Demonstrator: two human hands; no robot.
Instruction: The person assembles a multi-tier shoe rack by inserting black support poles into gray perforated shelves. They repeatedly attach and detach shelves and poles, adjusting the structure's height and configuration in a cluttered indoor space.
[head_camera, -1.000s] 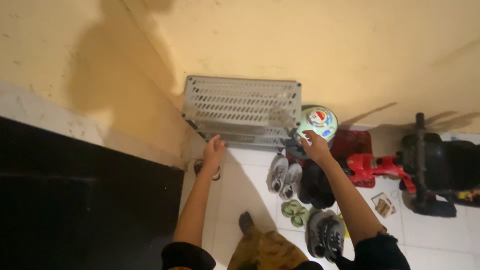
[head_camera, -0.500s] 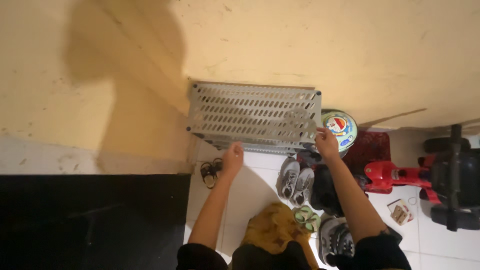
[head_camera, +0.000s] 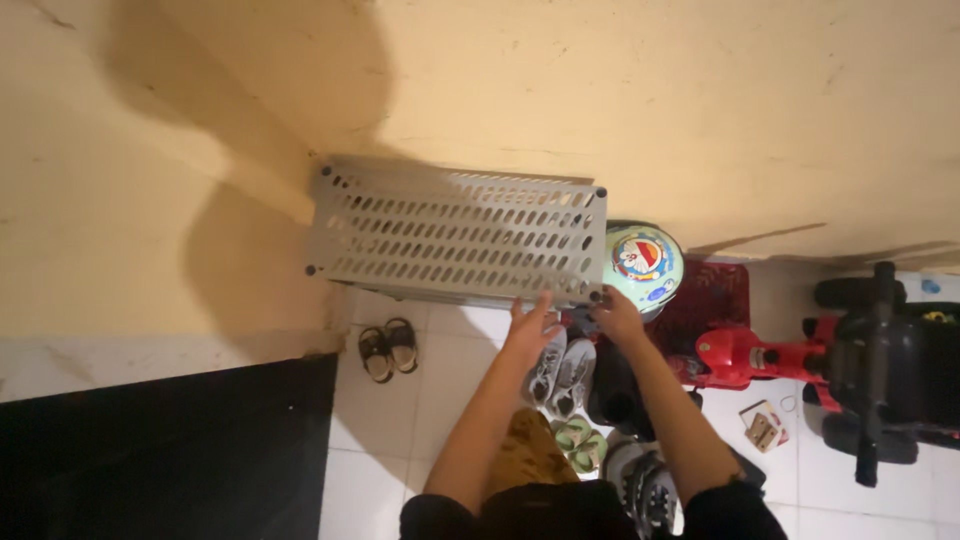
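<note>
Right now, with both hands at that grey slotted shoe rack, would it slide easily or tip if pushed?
The shoe rack looks like thin perforated plastic, so probably light and somewhat flexible. Its tiers appear empty, so it would likely slide readily on the smooth white tile floor. Tall and shallow, it might tip forward; the left hand and right hand reach its front edge.

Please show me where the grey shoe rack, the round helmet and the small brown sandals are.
Rack (head_camera: 455, 235), head view: middle of the perforated top shelf.
Helmet (head_camera: 643, 262), head view: the top of its pale green dome.
Sandals (head_camera: 388, 349), head view: between the straps of the pair on the white floor tile.
</note>
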